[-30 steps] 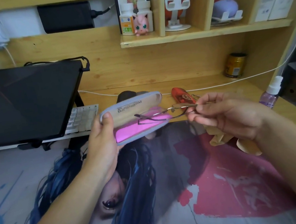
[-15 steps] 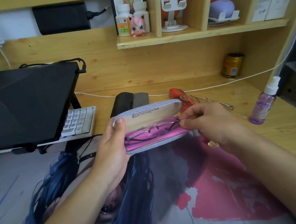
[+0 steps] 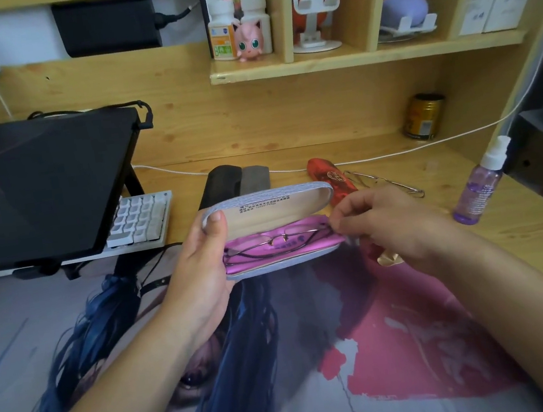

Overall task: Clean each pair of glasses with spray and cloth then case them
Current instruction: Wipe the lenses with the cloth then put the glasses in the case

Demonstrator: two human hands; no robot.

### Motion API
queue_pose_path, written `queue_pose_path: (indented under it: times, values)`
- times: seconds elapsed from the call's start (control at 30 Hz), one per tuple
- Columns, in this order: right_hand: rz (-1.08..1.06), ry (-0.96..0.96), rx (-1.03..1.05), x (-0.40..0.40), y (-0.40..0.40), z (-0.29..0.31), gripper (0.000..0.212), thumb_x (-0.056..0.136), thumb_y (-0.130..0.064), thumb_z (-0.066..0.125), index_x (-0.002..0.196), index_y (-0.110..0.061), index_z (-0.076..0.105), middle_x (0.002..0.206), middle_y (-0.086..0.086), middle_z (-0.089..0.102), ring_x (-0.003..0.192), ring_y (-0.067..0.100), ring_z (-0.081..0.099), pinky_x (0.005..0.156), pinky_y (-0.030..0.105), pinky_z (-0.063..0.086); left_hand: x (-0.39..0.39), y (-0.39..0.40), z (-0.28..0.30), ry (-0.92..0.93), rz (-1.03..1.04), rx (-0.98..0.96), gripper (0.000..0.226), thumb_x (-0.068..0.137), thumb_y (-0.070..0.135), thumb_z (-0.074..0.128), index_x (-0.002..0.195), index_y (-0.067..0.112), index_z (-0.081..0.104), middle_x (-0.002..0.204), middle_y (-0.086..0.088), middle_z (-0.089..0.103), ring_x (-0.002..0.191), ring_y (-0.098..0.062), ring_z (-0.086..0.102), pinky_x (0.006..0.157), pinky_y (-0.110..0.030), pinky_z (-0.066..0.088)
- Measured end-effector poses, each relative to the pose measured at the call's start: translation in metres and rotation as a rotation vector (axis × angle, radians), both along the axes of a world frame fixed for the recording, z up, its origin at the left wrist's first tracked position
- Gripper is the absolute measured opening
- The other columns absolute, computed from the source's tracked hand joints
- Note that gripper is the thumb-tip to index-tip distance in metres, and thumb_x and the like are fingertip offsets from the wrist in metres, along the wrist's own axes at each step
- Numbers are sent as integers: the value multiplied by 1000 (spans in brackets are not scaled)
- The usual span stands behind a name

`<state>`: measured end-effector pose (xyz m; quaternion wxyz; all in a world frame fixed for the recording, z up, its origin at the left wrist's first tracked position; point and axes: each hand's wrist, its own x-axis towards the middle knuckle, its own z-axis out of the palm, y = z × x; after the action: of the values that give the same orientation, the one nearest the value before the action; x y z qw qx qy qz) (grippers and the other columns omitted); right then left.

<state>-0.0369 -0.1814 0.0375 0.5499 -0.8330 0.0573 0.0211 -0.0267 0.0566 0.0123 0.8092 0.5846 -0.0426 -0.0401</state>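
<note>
Left hand [image 3: 199, 270] grips an open case [image 3: 273, 205], right fingers [image 3: 344, 220] pinch folded glasses [image 3: 275, 243] resting inside against its pink lining; beyond the fingers, another pair [image 3: 384, 184] and spray bottle [image 3: 481, 185] wait uncased

The open glasses case [image 3: 272, 198] was pale grey-blue outside, with a beige lid lining printed in black text and a bright pink cloth [image 3: 289, 243] inside, under thin dark-framed glasses [image 3: 273, 245]. The spray bottle [image 3: 480, 188] was clear purple with a white top. A red case [image 3: 330, 177] carried a gold emblem. The table [image 3: 395, 161] was light wood; the mat [image 3: 317, 355] showed blue hair on grey and red.
</note>
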Motion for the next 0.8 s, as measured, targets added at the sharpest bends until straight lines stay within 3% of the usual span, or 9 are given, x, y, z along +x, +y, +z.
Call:
queue_pose_path:
  times: [0.13, 0.2, 0.3, 0.37, 0.43, 0.5, 0.63, 0.7, 0.8]
  values:
    - [-69, -76, 109, 4, 2, 2, 17, 96, -28, 64, 92, -12, 70, 79, 9, 58, 57, 16, 50, 57, 33, 37, -1, 1, 2, 21, -35, -32, 39, 107, 38, 36, 132, 17, 57, 122, -8, 73, 112, -27, 71, 88, -46, 59]
    - [-83, -64, 339, 4, 2, 7, 33, 102, -39, 54, 115, -11, 65, 105, 12, 64, 75, 18, 64, 62, 34, 53, 0, 3, 3, 49, -81, -48, 42, 106, 43, 35, 135, 20, 55, 124, -9, 73, 108, -31, 73, 74, -45, 63]
    - [232, 158, 645, -2, 1, 11, 56, 94, -55, 51, 139, -24, 54, 130, 11, 65, 112, 30, 68, 78, 48, 60, 2, 7, 5, 145, -179, -106, 48, 104, 48, 39, 140, 21, 54, 127, -11, 71, 109, -32, 72, 70, -43, 63]
    - [443, 180, 625, -5, 3, 6, 55, 94, -41, 62, 145, -28, 47, 138, 12, 62, 121, 35, 64, 88, 48, 58, 2, 12, 7, 198, -263, -178, 50, 99, 44, 49, 140, 16, 57, 130, -13, 69, 112, -30, 71, 79, -44, 64]
    - [491, 114, 625, -3, 3, 1, 72, 86, -8, 67, 149, -29, 40, 141, 18, 58, 120, 40, 63, 91, 41, 57, 3, 19, 7, 178, -338, -267, 56, 90, 33, 69, 140, 11, 57, 137, -16, 64, 117, -30, 69, 85, -44, 62]
    - [477, 51, 663, 0, 2, -4, 85, 78, 12, 66, 150, -25, 39, 142, 24, 53, 116, 41, 64, 91, 37, 57, 5, 25, 2, 88, -430, -302, 79, 75, 17, 87, 145, 12, 49, 144, -18, 58, 126, -34, 62, 90, -42, 59]
    - [460, -34, 684, 3, -2, -8, 84, 75, 18, 65, 147, -19, 43, 142, 22, 53, 118, 40, 62, 96, 39, 56, 5, 24, -2, -28, -446, -254, 89, 71, -14, 75, 148, 19, 44, 144, -21, 56, 128, -37, 60, 92, -41, 57]
    - [455, -71, 648, 5, -3, -11, 83, 75, 17, 66, 146, -19, 42, 142, 21, 53, 122, 39, 60, 100, 42, 54, 5, 22, -2, -68, -410, -190, 86, 74, -17, 63, 147, 25, 44, 141, -17, 59, 125, -34, 62, 92, -40, 57]
    - [451, -93, 655, 6, -4, -14, 82, 74, 18, 67, 144, -18, 43, 141, 15, 56, 122, 35, 59, 104, 46, 50, 7, 22, -5, -118, -371, -96, 87, 72, -16, 65, 145, 28, 45, 137, -13, 62, 121, -31, 65, 91, -38, 57]
